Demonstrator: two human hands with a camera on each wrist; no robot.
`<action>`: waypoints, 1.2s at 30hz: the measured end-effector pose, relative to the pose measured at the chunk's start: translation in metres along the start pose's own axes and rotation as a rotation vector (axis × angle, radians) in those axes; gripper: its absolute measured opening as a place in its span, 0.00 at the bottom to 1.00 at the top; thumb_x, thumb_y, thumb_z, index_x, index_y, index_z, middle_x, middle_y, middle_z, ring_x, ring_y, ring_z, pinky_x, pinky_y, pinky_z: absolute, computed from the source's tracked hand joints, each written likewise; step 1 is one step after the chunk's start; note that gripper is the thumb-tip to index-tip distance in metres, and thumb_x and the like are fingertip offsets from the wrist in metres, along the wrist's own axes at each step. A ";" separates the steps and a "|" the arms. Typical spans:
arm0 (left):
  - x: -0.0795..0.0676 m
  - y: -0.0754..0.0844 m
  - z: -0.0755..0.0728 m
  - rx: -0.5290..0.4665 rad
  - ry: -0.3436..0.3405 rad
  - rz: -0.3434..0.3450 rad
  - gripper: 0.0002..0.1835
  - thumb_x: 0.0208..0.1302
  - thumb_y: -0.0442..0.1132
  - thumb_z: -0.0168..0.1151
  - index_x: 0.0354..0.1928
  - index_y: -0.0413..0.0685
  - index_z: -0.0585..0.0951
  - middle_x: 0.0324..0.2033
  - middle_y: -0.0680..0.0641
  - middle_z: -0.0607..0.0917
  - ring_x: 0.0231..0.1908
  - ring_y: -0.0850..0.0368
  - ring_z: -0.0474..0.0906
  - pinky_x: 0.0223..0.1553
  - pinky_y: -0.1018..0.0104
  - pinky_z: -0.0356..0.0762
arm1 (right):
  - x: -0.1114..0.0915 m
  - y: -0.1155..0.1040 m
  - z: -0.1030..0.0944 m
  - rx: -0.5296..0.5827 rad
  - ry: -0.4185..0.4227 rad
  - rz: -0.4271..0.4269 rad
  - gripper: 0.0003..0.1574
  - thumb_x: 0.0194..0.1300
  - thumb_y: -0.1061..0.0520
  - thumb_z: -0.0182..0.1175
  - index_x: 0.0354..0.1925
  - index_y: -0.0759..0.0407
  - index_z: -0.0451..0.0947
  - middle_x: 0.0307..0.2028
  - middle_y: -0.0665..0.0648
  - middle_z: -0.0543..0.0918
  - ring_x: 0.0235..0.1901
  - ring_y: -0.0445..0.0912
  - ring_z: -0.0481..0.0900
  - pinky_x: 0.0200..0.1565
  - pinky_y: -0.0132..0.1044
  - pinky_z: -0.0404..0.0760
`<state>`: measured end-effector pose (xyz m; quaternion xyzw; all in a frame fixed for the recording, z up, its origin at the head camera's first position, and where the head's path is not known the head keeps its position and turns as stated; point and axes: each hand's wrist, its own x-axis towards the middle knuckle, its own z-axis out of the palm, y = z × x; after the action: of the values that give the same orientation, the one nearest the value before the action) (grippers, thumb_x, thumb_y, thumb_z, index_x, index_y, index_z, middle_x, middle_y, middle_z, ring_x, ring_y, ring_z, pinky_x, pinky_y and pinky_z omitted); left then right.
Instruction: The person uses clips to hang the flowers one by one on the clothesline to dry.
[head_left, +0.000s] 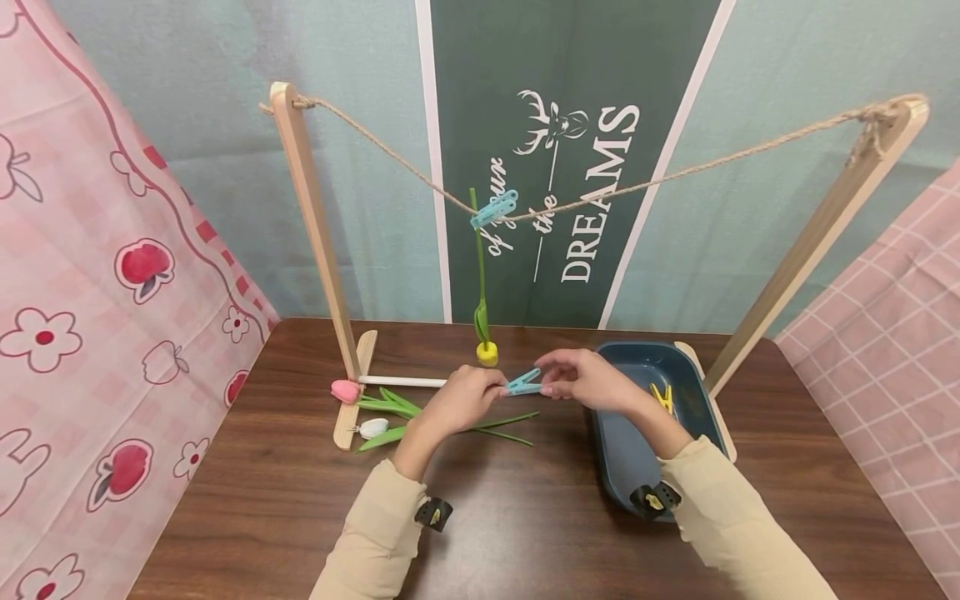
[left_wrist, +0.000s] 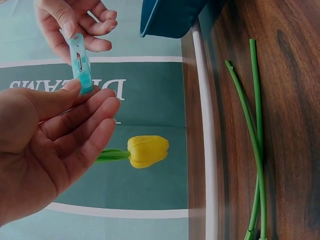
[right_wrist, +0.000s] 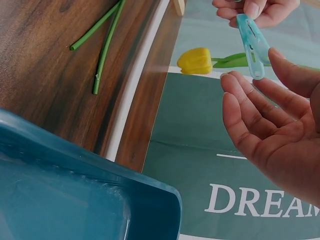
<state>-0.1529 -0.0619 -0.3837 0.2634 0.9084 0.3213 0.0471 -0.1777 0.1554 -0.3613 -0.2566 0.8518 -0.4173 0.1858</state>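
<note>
Above the middle of the table, a light-blue clothespin (head_left: 523,382) is held between both hands. My left hand (head_left: 468,395) pinches one end of it between thumb and fingers. At its other end, my right hand (head_left: 588,379) has thumb and index finger on the spread handles, as the right wrist view shows the clothespin (right_wrist: 252,47) from the side. Just beyond the hands a yellow tulip (head_left: 487,353) hangs flower down. Another blue clothespin (head_left: 495,208) clips its stem to the twine (head_left: 390,150).
Two wooden posts (head_left: 315,225) carry the twine, with a white rod (head_left: 401,382) low between them. A pink tulip (head_left: 346,392) and a white tulip (head_left: 373,428) lie at left. The blue basin (head_left: 611,454), right, holds a yellow clothespin (head_left: 663,398).
</note>
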 end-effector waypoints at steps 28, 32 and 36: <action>0.000 0.004 -0.001 -0.017 0.021 -0.007 0.08 0.63 0.37 0.57 0.37 0.41 0.82 0.25 0.52 0.79 0.22 0.62 0.68 0.27 0.70 0.69 | -0.002 -0.004 0.002 -0.097 0.120 -0.035 0.09 0.53 0.68 0.63 0.36 0.65 0.77 0.27 0.52 0.79 0.30 0.45 0.76 0.31 0.38 0.75; 0.000 0.005 -0.001 -0.025 0.018 -0.020 0.08 0.62 0.37 0.58 0.37 0.41 0.82 0.24 0.52 0.79 0.22 0.62 0.68 0.26 0.70 0.68 | -0.002 -0.005 0.002 -0.126 0.131 -0.044 0.07 0.53 0.68 0.63 0.33 0.64 0.77 0.26 0.51 0.78 0.29 0.45 0.74 0.30 0.38 0.74; 0.000 0.006 -0.002 -0.042 0.017 -0.023 0.08 0.62 0.38 0.58 0.37 0.41 0.82 0.24 0.51 0.79 0.22 0.62 0.68 0.27 0.70 0.69 | -0.002 -0.005 0.002 -0.147 0.147 -0.065 0.06 0.53 0.69 0.63 0.32 0.63 0.77 0.26 0.51 0.77 0.28 0.45 0.73 0.30 0.38 0.74</action>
<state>-0.1505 -0.0592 -0.3790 0.2490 0.9048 0.3421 0.0486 -0.1736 0.1526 -0.3579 -0.2655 0.8827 -0.3772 0.0898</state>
